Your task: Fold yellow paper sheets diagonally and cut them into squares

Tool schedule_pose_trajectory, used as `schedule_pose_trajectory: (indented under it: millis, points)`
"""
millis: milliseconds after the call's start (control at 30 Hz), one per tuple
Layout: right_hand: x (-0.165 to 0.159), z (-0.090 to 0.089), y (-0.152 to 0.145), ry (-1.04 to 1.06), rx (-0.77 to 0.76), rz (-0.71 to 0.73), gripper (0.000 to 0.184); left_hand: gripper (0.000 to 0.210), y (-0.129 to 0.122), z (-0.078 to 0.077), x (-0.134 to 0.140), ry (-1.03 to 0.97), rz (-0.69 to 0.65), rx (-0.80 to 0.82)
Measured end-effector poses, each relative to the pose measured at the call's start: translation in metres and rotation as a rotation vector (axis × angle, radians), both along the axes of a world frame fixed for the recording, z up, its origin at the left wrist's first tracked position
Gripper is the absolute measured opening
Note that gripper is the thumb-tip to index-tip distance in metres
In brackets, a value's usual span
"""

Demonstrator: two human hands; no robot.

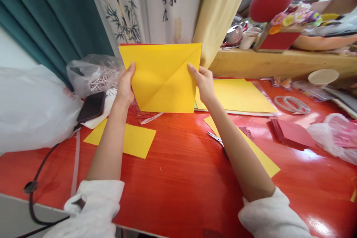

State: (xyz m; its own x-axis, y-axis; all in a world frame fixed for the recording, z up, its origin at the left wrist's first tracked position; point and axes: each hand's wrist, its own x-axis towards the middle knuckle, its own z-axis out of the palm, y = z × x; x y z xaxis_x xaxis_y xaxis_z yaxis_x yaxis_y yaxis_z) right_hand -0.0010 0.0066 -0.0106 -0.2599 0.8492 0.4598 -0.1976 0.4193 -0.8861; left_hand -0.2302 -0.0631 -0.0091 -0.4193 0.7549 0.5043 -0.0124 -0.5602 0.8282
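A yellow sheet of paper with a diagonal crease is held up above the table, facing me. My left hand pinches its left edge, thumb in front. On the right edge, my right hand grips it the same way. A thin red edge shows behind the sheet's top left. Below my left forearm lies a yellow paper strip, partly covered by the arm. Under my right forearm are another yellow strip and scissors, their handles mostly hidden.
A stack of yellow paper lies behind my right hand on the red table. Red paper pieces and a coiled clear tube are at right. A phone and white plastic bag stand at left. Curtains hang behind.
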Motion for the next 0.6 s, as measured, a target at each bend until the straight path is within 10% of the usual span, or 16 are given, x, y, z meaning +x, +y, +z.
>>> schedule_pose_trajectory:
  millis: [600]
  points:
    - [-0.005,0.01,-0.007,0.124,-0.013,0.131,0.035,0.034,-0.011,0.031,0.003,0.184,0.093,-0.031]
